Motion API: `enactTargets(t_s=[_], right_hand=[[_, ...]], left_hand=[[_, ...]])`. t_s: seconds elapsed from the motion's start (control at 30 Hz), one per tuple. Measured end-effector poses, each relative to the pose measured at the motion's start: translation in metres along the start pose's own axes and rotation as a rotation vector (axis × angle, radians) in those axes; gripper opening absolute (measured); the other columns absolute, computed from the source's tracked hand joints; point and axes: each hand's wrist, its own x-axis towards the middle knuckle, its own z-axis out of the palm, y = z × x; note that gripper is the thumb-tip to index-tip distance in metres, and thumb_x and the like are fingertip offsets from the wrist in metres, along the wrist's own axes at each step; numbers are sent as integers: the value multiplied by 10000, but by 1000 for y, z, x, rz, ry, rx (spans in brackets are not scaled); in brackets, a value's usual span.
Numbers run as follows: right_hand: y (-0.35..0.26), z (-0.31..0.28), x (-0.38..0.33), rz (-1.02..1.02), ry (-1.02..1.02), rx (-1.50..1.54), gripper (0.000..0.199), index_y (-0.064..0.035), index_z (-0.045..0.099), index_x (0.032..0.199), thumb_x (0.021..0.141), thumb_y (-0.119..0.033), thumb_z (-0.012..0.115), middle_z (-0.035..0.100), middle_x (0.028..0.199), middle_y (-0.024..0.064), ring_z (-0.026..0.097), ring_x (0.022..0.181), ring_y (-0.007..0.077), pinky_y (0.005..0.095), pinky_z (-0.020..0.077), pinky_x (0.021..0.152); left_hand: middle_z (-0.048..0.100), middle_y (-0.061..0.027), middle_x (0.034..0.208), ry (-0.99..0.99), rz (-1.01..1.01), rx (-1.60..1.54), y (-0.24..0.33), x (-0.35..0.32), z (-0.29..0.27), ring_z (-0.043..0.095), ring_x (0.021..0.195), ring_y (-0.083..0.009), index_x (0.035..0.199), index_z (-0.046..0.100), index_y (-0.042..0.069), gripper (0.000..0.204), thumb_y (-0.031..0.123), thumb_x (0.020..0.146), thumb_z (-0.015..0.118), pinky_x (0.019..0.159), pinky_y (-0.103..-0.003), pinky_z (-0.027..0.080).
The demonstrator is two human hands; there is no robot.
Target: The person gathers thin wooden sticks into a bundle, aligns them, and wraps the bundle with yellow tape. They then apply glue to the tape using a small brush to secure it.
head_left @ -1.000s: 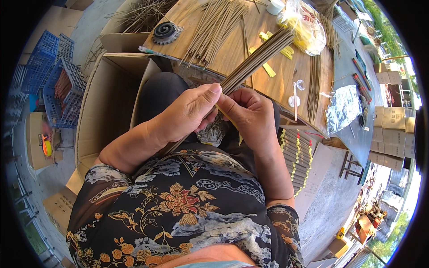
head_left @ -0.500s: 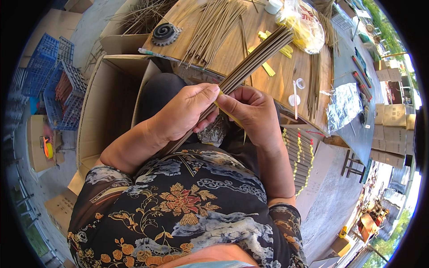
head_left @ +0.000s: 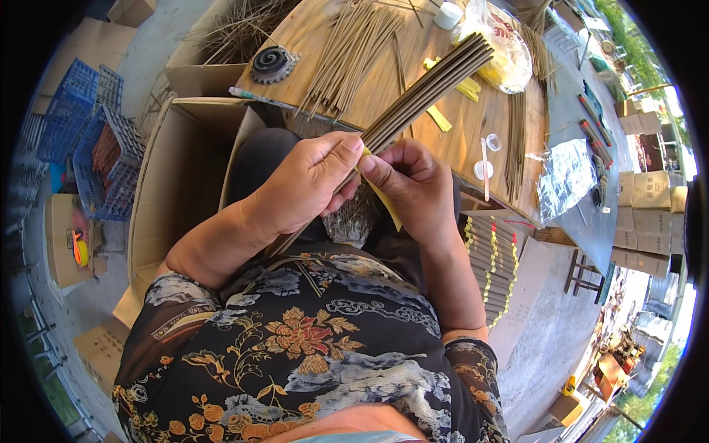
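My left hand grips a bundle of thin brown sticks near its lower third; the bundle slants up and right over the wooden table. My right hand pinches a yellow paper strip against the bundle, just beside my left thumb. The strip's loose end hangs down below my fingers. The bundle's lower end pokes out under my left palm, above my lap.
Loose sticks fan across the table, with yellow strips, a dark spiral coil, a plastic bag and foil. An open cardboard box stands at my left, blue crates beyond. Banded stick bundles lie at my right.
The yellow strip now shows between my thumbs and hangs below them. Both hands have stayed nearly in place on the bundle.
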Motion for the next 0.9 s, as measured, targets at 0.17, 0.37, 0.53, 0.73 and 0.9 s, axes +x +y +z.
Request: enactTargets(t_s=[0.17, 0.37, 0.53, 0.73, 0.9], right_hand=[[-4, 3, 6, -224, 192, -163, 244, -15, 531, 706, 745, -179, 707, 536, 630, 23, 487, 644, 87, 225, 410, 576], [-7, 4, -3, -262, 200, -223, 143, -20, 618, 747, 747, -145, 688, 569, 654, 83, 528, 619, 171, 264, 428, 576], [-9, 6, -12, -277, 200, -160, 128, 0, 635, 804, 795, -128, 641, 602, 696, 77, 546, 632, 127, 246, 439, 585], [-6, -10, -10, -99, -22, 177, 145, 31, 617, 814, 824, -113, 615, 615, 699, 39, 526, 666, 64, 215, 447, 614], [0, -9, -12, -82, -25, 201, 149, 25, 603, 784, 824, -118, 617, 612, 688, 39, 524, 661, 58, 203, 446, 617]], left_hand=[[459, -6, 600, 45, 77, 145, 7, 3, 2, 392, 481, -35, 905, 509, 20, 337, 313, 952, 348, 430, -160, 334], [501, -9, 651, 152, 240, 337, 8, 4, 13, 445, 559, -40, 1085, 499, -26, 350, 271, 950, 371, 498, -170, 382], [518, -5, 671, 205, 437, 564, -8, 9, 16, 442, 564, -38, 1257, 392, -38, 447, 288, 954, 350, 494, -161, 388], [497, -17, 663, 102, 57, 372, 7, 3, 17, 450, 569, -51, 1163, 469, -45, 389, 266, 947, 384, 514, -176, 392], [461, 4, 628, 55, 54, 244, -1, 3, 16, 409, 513, -39, 968, 515, 4, 320, 287, 951, 365, 452, -166, 350]])
